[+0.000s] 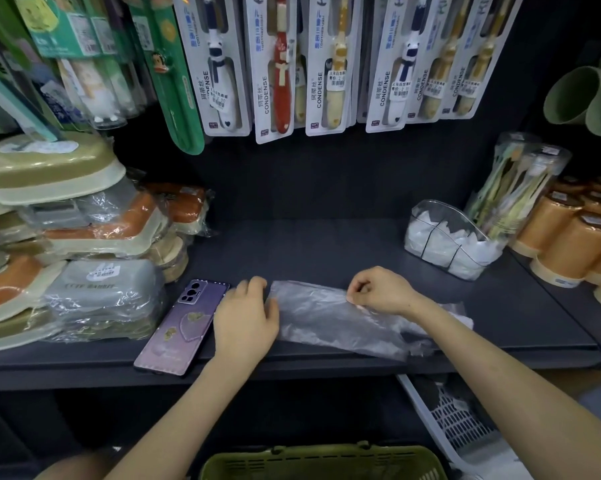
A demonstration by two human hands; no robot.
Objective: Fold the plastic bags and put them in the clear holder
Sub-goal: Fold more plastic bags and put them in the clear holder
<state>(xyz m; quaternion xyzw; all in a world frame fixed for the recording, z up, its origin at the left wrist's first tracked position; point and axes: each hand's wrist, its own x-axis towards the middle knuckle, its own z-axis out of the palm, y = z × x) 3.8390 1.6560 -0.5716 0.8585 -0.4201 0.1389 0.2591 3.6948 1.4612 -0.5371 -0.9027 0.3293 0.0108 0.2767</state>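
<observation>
A thin clear plastic bag (330, 318) lies flat and crumpled on the dark shelf (313, 244) near its front edge. My left hand (245, 315) rests with fingers spread on the bag's left end, pressing it down. My right hand (378, 291) has its fingers curled and pinches the bag's upper edge near the middle. The clear holder (444, 237) stands at the back right of the shelf, with several folded white bags inside its compartments.
A purple phone (183, 325) lies left of my left hand. Wrapped soap boxes (84, 244) are stacked at the left. Orange cups (576, 237) and a pack of toothbrushes (513, 188) stand at the right. Toothbrush packs hang above. A green basket (323, 462) sits below.
</observation>
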